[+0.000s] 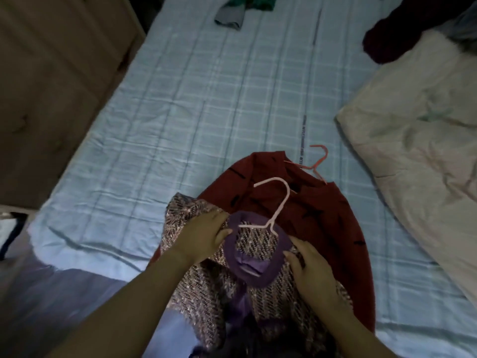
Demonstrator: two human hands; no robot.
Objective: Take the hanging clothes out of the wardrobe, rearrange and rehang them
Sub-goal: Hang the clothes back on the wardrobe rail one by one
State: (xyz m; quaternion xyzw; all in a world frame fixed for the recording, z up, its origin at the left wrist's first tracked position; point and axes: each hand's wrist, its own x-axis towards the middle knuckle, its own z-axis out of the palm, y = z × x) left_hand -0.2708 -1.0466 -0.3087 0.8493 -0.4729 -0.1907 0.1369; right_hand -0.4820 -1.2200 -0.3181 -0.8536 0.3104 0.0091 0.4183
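Note:
A pink-and-dark tweed garment (pixel 206 288) with a purple collar (pixel 258 275) lies on the bed, on a pale pink hanger (pixel 278 200) whose hook points away from me. Under it lies a dark red garment (pixel 327 218) with black marks, on a coral hanger (pixel 318 161). My left hand (pixel 204 233) rests on the tweed garment's left shoulder, its thumb touching the collar. My right hand (pixel 309 267) lies flat on the right shoulder beside the collar. Whether either hand pinches the fabric is unclear.
The bed has a light blue checked sheet (pixel 180 112). A beige quilt (pixel 423 151) lies at the right, a dark maroon cloth (pixel 387 40) beyond it. Grey and green clothes (pixel 240 9) sit at the far end. A brown cabinet (pixel 51 73) stands at the left.

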